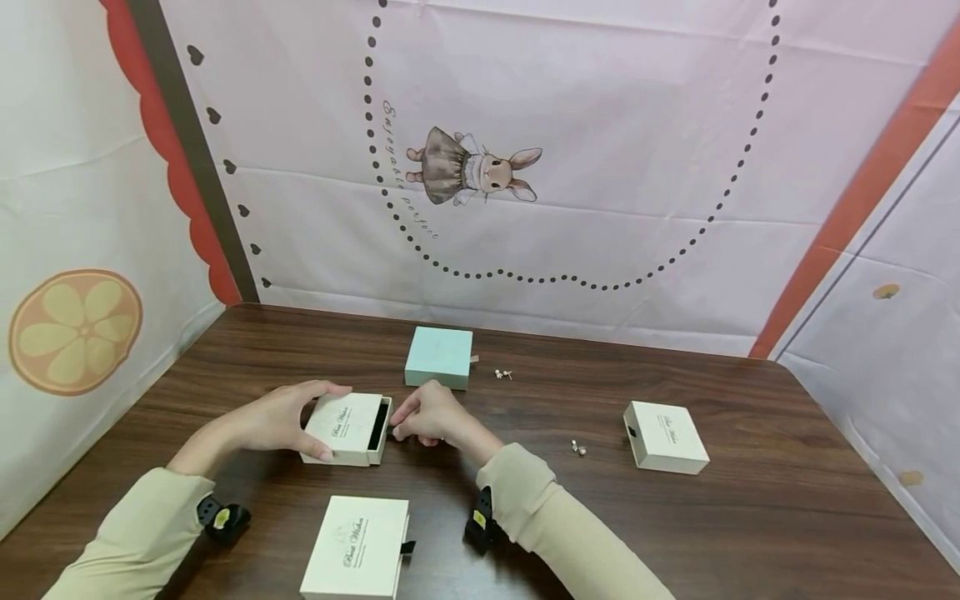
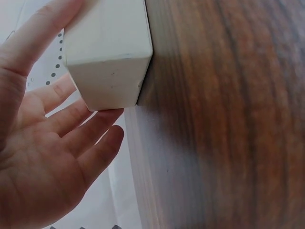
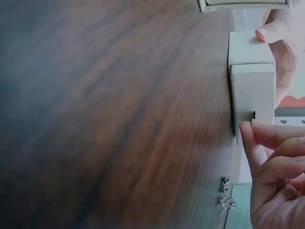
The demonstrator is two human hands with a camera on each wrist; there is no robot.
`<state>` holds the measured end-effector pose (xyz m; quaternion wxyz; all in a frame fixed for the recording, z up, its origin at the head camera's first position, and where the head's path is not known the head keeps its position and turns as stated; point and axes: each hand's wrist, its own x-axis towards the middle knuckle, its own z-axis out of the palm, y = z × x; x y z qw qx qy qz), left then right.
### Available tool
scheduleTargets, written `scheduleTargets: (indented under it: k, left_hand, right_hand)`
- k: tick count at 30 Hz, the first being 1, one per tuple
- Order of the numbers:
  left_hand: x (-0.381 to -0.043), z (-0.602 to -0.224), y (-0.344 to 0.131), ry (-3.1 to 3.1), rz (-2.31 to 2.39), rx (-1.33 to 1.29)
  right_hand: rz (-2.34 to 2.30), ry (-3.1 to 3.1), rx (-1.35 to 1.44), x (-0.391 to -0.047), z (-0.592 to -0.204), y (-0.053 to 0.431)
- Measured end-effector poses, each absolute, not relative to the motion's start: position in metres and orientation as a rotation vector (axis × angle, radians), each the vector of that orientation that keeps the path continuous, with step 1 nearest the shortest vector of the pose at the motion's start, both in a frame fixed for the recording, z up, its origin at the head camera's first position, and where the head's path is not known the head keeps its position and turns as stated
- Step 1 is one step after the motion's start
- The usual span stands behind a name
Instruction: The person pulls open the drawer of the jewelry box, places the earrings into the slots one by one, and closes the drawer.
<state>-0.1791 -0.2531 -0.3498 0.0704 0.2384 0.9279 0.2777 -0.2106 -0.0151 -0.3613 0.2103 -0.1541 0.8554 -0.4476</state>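
A cream drawer-style gift box (image 1: pixel 345 423) lies on the table at the left, its inner drawer (image 1: pixel 381 425) slid partly out to the right so that a strip of black lining shows. My left hand (image 1: pixel 288 419) grips the box's sleeve from the left, thumb at the near side and fingers at the far side. In the right wrist view, the thumb and index finger of my right hand (image 3: pixel 276 162) pinch the small black ribbon tab (image 3: pixel 253 115) on the drawer's front.
A mint box (image 1: pixel 438 357) stands behind, with small earrings (image 1: pixel 503 375) beside it. Another cream box (image 1: pixel 358 546) lies nearest the front, its black tab facing right. Farther right are more earrings (image 1: pixel 578 448) and a third cream box (image 1: pixel 666 437). Printed cloth (image 1: pixel 600 167) hangs behind the wooden table (image 1: pixel 772 500).
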Motion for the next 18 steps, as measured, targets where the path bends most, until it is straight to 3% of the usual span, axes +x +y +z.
scheduleTargets:
  k: [18]
  left_hand:
    - [-0.1802,-0.3513,-0.2542,2.804,0.826,0.722]
  right_hand:
    - [-1.251,2.355,-0.405,-0.2115,-0.3601,-0.0069]
